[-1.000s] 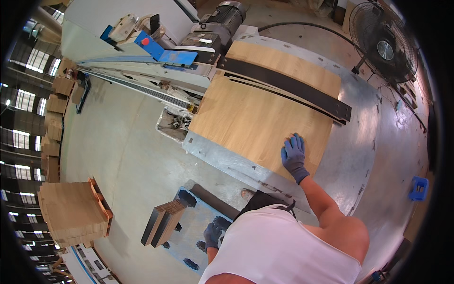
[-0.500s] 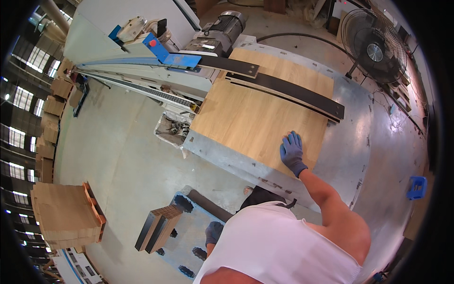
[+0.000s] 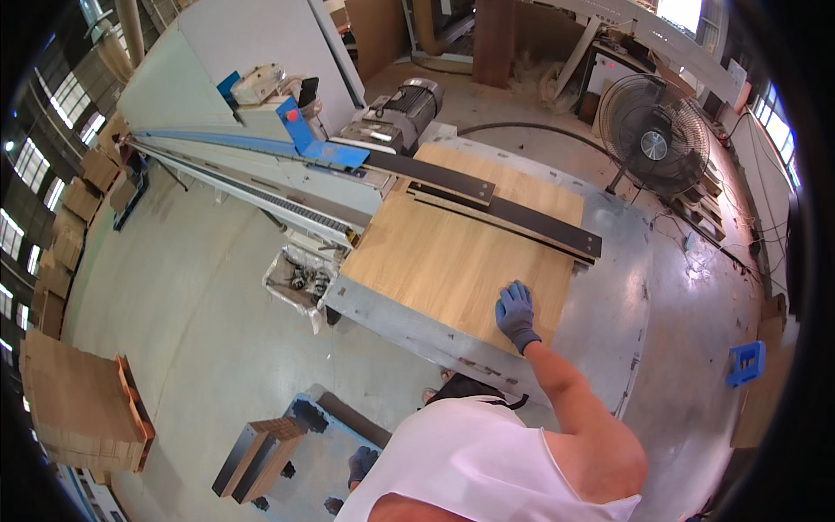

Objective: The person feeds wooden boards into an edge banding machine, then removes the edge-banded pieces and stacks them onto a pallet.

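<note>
My right hand (image 3: 517,316), in a blue-grey glove, lies with its fingers stretched on a wood-grain panel (image 3: 435,270), near the panel's front right corner. The panel rests on a metal table (image 3: 609,287). Farther off, a long dark strip (image 3: 557,230) with holes at its end lies across the panel. Another dark strip (image 3: 426,171) sticks out from under the blue guard of the machine (image 3: 287,178) and overlaps it. Low beside my body hangs my gloved left hand (image 3: 361,463), over a blue worn platform (image 3: 317,470); its fingers are too unclear to read.
On the platform's left part stands a small stack of dark-edged boards (image 3: 261,457). A plastic-lined bin (image 3: 300,283) of scraps sits below the machine. A black fan (image 3: 654,143) stands behind the table, a blue stool (image 3: 746,364) at right, stacked cardboard (image 3: 78,400) at left.
The strip at the machine has slid rightward, farther along the other dark strip. My right hand stays on the panel; the whole view has shifted a little.
</note>
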Demonstrator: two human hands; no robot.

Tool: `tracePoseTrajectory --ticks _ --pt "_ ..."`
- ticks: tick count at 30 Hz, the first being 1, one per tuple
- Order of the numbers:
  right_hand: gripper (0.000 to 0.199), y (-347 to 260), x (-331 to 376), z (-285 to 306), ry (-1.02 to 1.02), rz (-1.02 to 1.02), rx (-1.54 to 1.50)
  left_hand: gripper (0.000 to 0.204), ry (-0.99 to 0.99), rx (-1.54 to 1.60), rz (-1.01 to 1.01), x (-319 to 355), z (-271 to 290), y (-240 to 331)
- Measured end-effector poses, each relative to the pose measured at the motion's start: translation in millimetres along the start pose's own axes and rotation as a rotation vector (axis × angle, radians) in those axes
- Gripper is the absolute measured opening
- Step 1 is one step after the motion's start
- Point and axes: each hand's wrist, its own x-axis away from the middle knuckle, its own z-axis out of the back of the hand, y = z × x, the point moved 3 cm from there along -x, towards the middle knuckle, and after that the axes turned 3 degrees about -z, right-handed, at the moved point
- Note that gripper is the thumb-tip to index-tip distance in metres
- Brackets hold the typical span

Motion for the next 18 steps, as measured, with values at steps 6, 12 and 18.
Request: tracePoseTrajectory --ticks 6,12,18 --pt "0.024 7 9 2 0.023 -0.043 -0.006 0.033 -0.132 0.024 -0.065 -5 -42 29" --pt "0.024 8 7 1 0.061 -0.050 0.021 0.031 -0.137 -0.059 -0.107 -25 -57 28" --pt "0.025 2 3 8 0.080 -0.022 0.018 0.031 -0.096 -0.147 -0.107 -36 -66 19"
